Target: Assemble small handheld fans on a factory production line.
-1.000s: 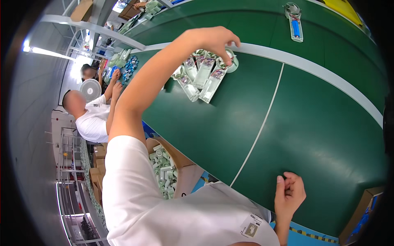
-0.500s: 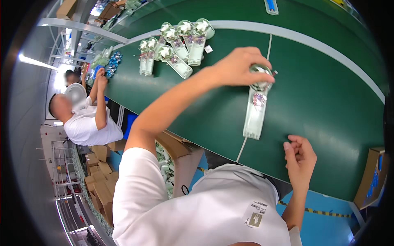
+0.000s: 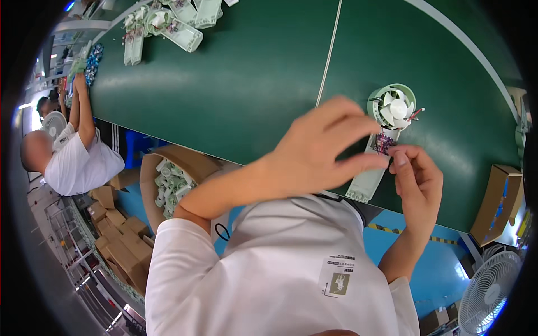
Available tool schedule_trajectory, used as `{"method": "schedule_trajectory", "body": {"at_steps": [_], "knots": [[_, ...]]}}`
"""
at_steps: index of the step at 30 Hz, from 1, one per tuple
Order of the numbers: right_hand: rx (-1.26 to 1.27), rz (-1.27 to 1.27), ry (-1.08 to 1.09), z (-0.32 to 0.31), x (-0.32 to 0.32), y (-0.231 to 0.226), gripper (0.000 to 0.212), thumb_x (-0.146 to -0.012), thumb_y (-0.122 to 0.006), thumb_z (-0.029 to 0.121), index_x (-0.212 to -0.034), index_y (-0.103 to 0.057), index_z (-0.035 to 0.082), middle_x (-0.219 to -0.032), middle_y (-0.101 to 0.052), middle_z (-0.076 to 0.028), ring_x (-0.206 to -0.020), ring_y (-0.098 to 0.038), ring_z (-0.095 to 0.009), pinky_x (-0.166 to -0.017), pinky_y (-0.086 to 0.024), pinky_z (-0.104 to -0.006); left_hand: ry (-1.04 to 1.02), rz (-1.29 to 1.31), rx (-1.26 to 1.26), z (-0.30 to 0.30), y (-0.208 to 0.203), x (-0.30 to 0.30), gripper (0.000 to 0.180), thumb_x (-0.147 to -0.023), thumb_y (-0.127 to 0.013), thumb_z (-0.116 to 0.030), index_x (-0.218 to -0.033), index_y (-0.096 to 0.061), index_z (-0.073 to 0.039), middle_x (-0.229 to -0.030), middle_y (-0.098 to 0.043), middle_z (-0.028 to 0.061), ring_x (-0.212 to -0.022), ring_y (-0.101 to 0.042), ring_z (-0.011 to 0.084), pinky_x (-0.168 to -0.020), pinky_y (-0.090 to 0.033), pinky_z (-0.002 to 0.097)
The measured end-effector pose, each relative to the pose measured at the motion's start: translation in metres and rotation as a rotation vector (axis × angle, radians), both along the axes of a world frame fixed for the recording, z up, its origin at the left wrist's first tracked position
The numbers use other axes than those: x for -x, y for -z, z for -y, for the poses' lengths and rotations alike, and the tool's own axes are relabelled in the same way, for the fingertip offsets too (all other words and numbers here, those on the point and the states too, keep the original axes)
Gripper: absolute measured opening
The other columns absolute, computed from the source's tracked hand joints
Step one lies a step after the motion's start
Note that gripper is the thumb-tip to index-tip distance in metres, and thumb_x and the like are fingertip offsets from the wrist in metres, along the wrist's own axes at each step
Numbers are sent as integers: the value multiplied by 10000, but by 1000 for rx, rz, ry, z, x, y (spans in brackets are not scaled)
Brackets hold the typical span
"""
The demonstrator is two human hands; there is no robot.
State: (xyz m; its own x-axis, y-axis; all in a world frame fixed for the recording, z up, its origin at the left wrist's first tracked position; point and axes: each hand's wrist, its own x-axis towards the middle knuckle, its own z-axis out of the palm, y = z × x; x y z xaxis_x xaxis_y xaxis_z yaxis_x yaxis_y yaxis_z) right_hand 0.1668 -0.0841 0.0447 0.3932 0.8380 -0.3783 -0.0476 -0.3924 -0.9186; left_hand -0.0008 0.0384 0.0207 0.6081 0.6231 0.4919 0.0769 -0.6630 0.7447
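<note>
A pale green handheld fan housing [image 3: 367,180] lies on the green table in front of me, its round head away from me and its handle toward me. White fan blades [image 3: 397,110] sit in the head. Short wires [image 3: 417,113] stick out at the head's right side. A small purple circuit board [image 3: 383,142] shows at the top of the handle. My left hand [image 3: 319,147] hovers left of the board, thumb and fingers apart, holding nothing visible. My right hand [image 3: 417,182] pinches thumb and forefinger together at the board's right edge; what is between them is hidden.
More fan housings [image 3: 182,35] lie at the far left of the table. A carton of pale parts [image 3: 171,187] stands below the table's left edge. Another carton [image 3: 496,204] is at the right, near a standing fan [image 3: 490,291]. A co-worker [image 3: 78,159] works at far left.
My left hand has let go of the fan's head and come back toward me. The fan now lies nearer my right hand, which has moved to the board and closed its fingertips. The view has shifted.
</note>
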Motion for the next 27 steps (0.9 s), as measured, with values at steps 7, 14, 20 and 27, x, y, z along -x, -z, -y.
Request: {"method": "schedule_trajectory", "body": {"at_steps": [7,14,20,27], "knots": [[7,-26,-101,-4,0,-10,117,-975,-591,71,-972,-646,-32,-804,-623,9,-738,-520,-17,-617,-376,-166,-71,73,-18,39,14,-11,292,-705,-835,-92,-949,-686,-32,-887,-638,74,-668,-592,207,-553,-493,290],[93,73,-76,-1,2,-19,175,-971,-611,122,-991,-676,-39,-726,-617,1,-573,-436,0,-491,-309,-170,-54,221,355,43,7,-12,189,-782,-776,-12,-943,-677,-20,-819,-684,68,-602,-598,113,-500,-466,230],[132,-137,44,2,5,-7,198,-946,-654,153,-1013,-693,-29,-667,-619,-31,-471,-399,-10,-408,-262,-181,-18,246,785,50,12,-9,150,-821,-765,-21,-946,-682,-25,-818,-696,47,-569,-567,32,-473,-416,178],[84,-271,141,4,9,1,129,-933,-652,107,-930,-675,-20,-650,-620,-39,-414,-383,-15,-378,-243,-175,-104,265,261,50,18,-8,216,-767,-778,14,-956,-679,-19,-818,-692,86,-612,-637,154,-502,-483,226]]}}
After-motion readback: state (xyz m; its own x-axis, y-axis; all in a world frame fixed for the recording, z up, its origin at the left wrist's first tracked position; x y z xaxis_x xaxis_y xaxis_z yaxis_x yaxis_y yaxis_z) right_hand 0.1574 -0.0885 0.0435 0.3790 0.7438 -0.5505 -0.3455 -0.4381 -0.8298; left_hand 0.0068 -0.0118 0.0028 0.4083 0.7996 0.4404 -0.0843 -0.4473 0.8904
